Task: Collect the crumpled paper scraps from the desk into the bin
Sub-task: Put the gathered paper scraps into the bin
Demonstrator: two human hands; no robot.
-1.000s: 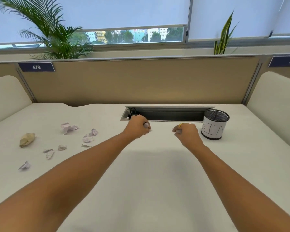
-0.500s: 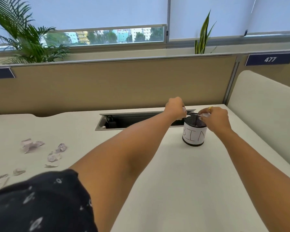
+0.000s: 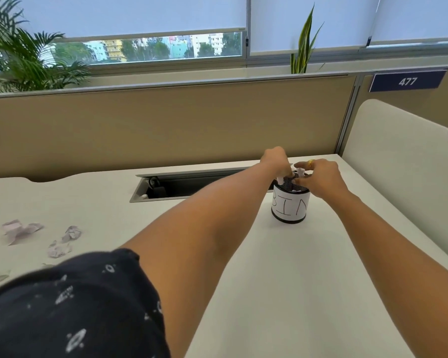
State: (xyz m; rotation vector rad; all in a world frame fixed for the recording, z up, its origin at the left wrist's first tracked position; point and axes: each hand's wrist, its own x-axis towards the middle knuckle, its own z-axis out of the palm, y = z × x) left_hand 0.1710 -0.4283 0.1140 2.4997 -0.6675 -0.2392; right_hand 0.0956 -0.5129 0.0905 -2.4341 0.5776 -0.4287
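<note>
So the left hand (image 3: 274,160) pinches a small white crumpled paper scrap (image 3: 279,180) and the right hand (image 3: 321,177) pinches another white scrap (image 3: 299,172), both right over the mouth of the black mesh cylinder bin with the white "BIN" label (image 3: 290,205), far right on the white desk (image 3: 269,280). Drop step imo: just let go, then reach for the pale crumpled scraps (image 3: 71,232) well off to the left. Only the open grey cable trough (image 3: 192,184) lies near that path.
</note>
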